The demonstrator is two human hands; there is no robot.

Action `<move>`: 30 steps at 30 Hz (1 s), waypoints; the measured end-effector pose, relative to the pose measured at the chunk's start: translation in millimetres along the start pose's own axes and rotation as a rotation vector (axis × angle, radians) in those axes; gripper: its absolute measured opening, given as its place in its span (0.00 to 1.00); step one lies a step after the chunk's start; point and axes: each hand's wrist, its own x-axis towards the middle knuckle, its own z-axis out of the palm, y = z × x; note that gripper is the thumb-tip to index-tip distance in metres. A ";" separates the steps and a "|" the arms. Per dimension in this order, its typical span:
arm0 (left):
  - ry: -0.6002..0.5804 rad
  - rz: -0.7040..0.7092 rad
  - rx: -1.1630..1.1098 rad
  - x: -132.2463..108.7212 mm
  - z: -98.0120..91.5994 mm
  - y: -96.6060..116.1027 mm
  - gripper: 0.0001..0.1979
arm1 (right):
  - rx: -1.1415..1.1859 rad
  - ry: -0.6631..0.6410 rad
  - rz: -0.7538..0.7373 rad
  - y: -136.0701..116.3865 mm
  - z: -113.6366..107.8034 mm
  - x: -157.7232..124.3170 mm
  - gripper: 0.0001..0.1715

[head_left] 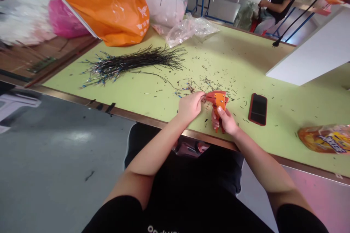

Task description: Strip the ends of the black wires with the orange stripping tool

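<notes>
In my right hand (224,119) is an orange and red wire stripper (219,98), my fingers wrapped round its handles. Its jaws point left, toward my left hand (190,105), whose fingers are pinched together at the tool's mouth. A thin black wire (160,75) runs along the table toward the left hand; whether its end lies in those fingers is hidden. Behind my left hand lies a long bundle of black wires (136,59) with blue and silvery ends on the left. Small black insulation scraps (210,83) are scattered round the tool.
A phone in a red case (257,109) lies right of my hands, and a snack packet (325,139) sits farther right. An orange bag (109,11) and clear plastic bags (188,29) stand at the back. A white panel (308,51) rises at right. Another person (277,7) sits beyond.
</notes>
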 end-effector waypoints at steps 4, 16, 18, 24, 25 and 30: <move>0.103 -0.047 -0.034 3.3 -1.3 -9.5 0.15 | 0.017 -0.021 -0.102 -9.2 -9.2 -7.3 0.40; 0.154 -0.085 -0.042 7.0 -10.3 -4.5 0.17 | 0.137 0.171 -0.265 -27.1 -20.2 -5.0 0.36; 0.121 -0.041 -0.008 4.2 -9.5 3.7 0.16 | 0.118 0.031 -0.193 -14.5 -12.6 2.2 0.38; 0.132 0.184 -0.019 -0.2 -6.9 9.1 0.13 | 0.097 -0.036 -0.073 -0.2 -8.9 14.9 0.40; 0.120 0.209 -0.026 -0.8 -6.1 9.7 0.13 | 0.095 -0.020 -0.071 -0.1 -8.8 15.7 0.41; 0.039 0.225 -0.058 -2.0 -5.7 12.6 0.12 | 0.082 0.016 -0.085 5.2 -11.2 18.2 0.42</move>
